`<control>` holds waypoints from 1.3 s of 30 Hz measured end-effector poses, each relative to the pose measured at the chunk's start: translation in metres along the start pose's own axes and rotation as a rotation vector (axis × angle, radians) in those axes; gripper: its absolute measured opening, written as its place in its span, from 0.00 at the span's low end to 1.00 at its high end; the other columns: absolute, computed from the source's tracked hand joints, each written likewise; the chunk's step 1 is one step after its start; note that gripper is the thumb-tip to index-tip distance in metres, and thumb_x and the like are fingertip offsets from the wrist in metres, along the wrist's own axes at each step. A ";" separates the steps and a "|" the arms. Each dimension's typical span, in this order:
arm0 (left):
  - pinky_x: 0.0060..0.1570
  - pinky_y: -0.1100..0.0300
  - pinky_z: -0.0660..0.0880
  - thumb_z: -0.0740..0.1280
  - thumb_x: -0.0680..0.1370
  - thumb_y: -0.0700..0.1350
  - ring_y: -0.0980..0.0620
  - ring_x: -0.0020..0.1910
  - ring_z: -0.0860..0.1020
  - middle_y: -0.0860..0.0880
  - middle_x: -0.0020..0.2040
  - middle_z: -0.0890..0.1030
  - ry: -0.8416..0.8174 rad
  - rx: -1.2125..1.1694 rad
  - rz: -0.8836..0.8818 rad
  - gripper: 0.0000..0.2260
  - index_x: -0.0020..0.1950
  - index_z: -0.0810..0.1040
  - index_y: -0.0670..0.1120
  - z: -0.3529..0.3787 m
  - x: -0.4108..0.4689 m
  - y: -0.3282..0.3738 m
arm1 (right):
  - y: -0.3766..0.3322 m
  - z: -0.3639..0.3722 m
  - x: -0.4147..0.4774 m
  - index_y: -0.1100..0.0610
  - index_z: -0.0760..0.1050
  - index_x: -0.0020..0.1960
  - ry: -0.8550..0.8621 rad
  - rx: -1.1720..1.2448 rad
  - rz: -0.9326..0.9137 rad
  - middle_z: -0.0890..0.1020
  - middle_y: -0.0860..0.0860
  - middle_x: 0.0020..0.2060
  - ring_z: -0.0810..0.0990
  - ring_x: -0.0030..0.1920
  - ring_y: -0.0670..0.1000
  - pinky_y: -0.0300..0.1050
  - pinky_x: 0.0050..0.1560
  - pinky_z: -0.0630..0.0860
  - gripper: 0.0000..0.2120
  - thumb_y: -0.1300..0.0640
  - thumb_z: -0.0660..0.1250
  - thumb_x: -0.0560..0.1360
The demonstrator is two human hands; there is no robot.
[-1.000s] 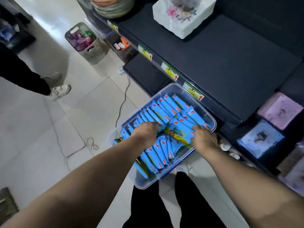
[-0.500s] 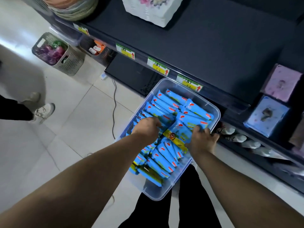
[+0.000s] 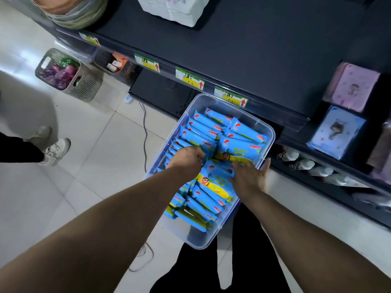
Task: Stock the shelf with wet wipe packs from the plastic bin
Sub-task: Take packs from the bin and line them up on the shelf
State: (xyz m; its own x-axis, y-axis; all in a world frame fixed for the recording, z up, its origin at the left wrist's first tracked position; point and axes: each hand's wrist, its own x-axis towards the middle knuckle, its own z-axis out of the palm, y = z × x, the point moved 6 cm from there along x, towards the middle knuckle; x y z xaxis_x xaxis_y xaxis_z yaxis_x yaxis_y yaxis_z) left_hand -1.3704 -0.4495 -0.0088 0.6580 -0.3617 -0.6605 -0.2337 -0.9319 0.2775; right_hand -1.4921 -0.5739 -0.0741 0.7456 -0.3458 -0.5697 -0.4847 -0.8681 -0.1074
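Observation:
A clear plastic bin [image 3: 269,132] stands on the floor against the dark shelf [image 3: 254,49]. It is filled with blue wet wipe packs [image 3: 211,127], most of them standing on edge in rows. My left hand [image 3: 187,158] is at the middle of the bin, its fingers curled down round some packs. My right hand [image 3: 249,176] is at the bin's right side. Its fingers dig into the packs beside a pack lying flat [image 3: 213,185], and its thumb sticks out over the bin's rim. The fingertips of both hands are hidden among the packs.
The shelf edge carries green and yellow price tags [image 3: 189,78]. Boxed goods [image 3: 338,132] and bottles [image 3: 306,164] fill the lower right shelves. A grey basket [image 3: 67,76] stands on the floor at left, near another person's shoe [image 3: 56,151]. A cable [image 3: 145,132] runs over the tiles.
The view has tilted up toward the shelf. My right thumb has spread out over the bin's rim. Both hands stay in the packs at the bin's middle.

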 end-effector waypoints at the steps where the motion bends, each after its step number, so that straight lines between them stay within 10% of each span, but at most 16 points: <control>1: 0.49 0.53 0.78 0.58 0.80 0.43 0.46 0.53 0.78 0.48 0.59 0.78 -0.008 0.015 0.001 0.12 0.60 0.77 0.50 -0.001 0.000 0.004 | 0.001 -0.003 -0.004 0.43 0.70 0.63 -0.015 0.008 -0.030 0.77 0.46 0.57 0.67 0.67 0.49 0.71 0.69 0.37 0.13 0.46 0.59 0.79; 8: 0.53 0.53 0.76 0.60 0.79 0.39 0.43 0.58 0.77 0.44 0.61 0.78 0.006 0.086 0.036 0.15 0.64 0.75 0.49 0.000 0.021 0.036 | 0.020 -0.039 -0.024 0.55 0.69 0.59 0.150 0.427 -0.016 0.76 0.53 0.56 0.72 0.59 0.56 0.49 0.56 0.69 0.10 0.53 0.57 0.80; 24: 0.59 0.49 0.67 0.59 0.79 0.42 0.43 0.63 0.66 0.45 0.63 0.72 0.131 0.570 0.160 0.19 0.70 0.70 0.52 0.034 0.052 0.085 | 0.111 -0.068 -0.030 0.55 0.75 0.58 0.427 0.691 0.110 0.80 0.53 0.52 0.77 0.52 0.57 0.47 0.51 0.70 0.12 0.60 0.63 0.76; 39: 0.39 0.57 0.68 0.66 0.78 0.46 0.42 0.46 0.77 0.43 0.46 0.80 0.320 -0.071 0.025 0.09 0.55 0.77 0.44 -0.036 -0.050 0.032 | 0.088 -0.096 -0.079 0.52 0.73 0.63 0.365 0.751 0.080 0.83 0.51 0.52 0.81 0.49 0.54 0.41 0.46 0.71 0.16 0.60 0.63 0.76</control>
State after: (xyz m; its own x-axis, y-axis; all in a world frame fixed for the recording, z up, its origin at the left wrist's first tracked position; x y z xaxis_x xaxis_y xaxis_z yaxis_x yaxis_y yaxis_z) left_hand -1.3853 -0.4601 0.0584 0.8468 -0.3468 -0.4033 -0.2097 -0.9145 0.3461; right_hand -1.5494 -0.6578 0.0397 0.7349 -0.6017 -0.3128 -0.6215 -0.4131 -0.6657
